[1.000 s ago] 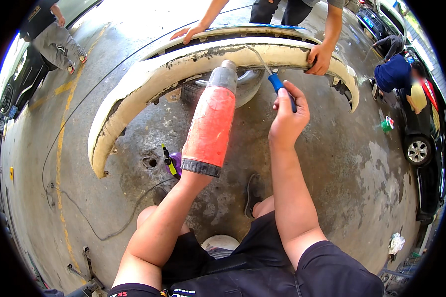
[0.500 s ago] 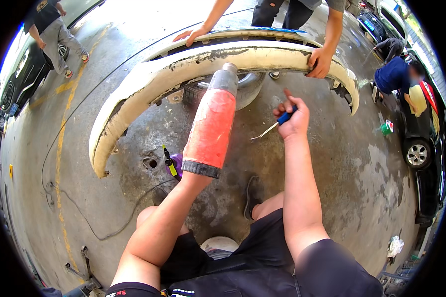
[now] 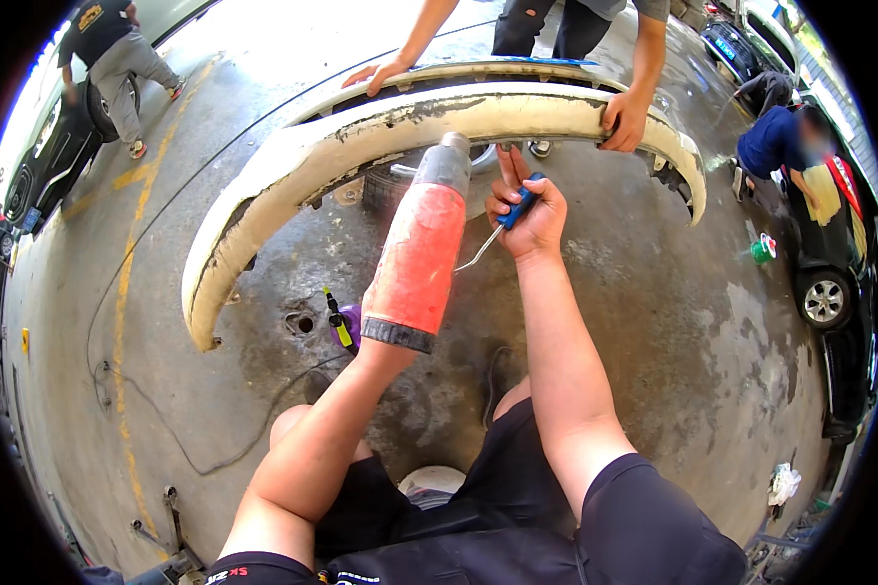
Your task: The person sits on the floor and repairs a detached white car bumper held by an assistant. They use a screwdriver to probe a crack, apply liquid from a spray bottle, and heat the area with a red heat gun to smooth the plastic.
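Note:
A red heat gun (image 3: 418, 258) with a grey front and a metal nozzle points up at the lower edge of a worn white car bumper (image 3: 517, 109). My left hand (image 3: 384, 359) holds it from below, its fingers hidden behind the gun's body. My right hand (image 3: 535, 219) is closed round the blue handle of a thin hooked metal pick (image 3: 520, 205). Two of its fingers stretch up toward the bumper's underside; whether they touch it I cannot tell. The pick's bent tip passes close beside the gun. Across from me, another person's hand (image 3: 626, 120) grips the bumper.
A tyre (image 3: 385, 190) lies beneath the bumper. On the floor stand a purple-and-black bottle (image 3: 345, 322) and a dark cable (image 3: 200, 468). A green container (image 3: 762, 250) sits right, near a crouching person (image 3: 780, 146) and a black car (image 3: 819, 234). Another person (image 3: 112, 58) stands far left.
My right hand has moved up and left with the hooked pick, close to the bumper's lower edge and the gun. The heat gun has barely moved. The far-left person has shifted.

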`<state>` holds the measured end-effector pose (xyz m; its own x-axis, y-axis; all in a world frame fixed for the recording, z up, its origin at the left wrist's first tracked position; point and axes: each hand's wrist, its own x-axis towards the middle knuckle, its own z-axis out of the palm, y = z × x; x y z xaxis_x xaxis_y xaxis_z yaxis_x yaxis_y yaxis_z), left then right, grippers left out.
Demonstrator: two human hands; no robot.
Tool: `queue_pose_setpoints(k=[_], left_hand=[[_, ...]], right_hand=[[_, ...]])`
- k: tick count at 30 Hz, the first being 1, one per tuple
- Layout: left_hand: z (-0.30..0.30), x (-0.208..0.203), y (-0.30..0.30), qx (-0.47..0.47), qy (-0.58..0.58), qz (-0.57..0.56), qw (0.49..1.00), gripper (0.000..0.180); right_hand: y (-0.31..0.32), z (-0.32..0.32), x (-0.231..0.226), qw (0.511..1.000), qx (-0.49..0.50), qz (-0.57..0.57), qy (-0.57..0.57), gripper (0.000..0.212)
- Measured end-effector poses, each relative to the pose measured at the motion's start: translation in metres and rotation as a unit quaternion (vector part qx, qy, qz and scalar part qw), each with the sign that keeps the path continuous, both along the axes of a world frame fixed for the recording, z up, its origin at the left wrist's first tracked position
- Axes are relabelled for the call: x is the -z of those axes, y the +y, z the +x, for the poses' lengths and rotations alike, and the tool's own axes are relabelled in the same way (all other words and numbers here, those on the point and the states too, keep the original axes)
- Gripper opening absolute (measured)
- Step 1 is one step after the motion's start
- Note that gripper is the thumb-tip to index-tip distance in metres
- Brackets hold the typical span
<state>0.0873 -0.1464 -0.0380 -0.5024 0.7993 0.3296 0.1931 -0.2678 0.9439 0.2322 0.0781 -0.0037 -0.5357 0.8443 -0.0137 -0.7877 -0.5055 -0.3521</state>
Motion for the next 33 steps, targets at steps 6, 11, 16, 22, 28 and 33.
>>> queue_pose_setpoints(k=[6,11,16,22,28,33], left_hand=[[-0.008,-0.004,-0.002,0.038,-0.078,-0.001,0.996,0.042],[-0.021,-0.016,0.000,0.014,0.048,-0.035,0.998,0.042],[-0.020,-0.019,0.005,0.056,-0.102,-0.016,0.993,0.043],[-0.018,-0.023,0.004,0.092,-0.104,-0.068,0.988,0.043],[-0.015,-0.024,0.005,0.123,-0.253,-0.019,0.959,0.043],[-0.025,-0.024,0.007,0.070,-0.110,-0.052,0.990,0.044]], right_hand=[[0.000,-0.008,-0.011,0.999,0.019,-0.021,-0.034,0.045],[0.003,-0.011,-0.018,0.997,0.036,-0.033,-0.064,0.032],[0.009,-0.016,-0.018,0.997,0.035,-0.031,-0.064,0.030],[0.015,-0.015,-0.013,0.999,0.020,-0.035,-0.027,0.029],[0.017,-0.018,-0.011,0.999,0.019,-0.039,-0.013,0.030],[0.013,-0.025,-0.018,0.995,0.042,-0.088,-0.034,0.026]])
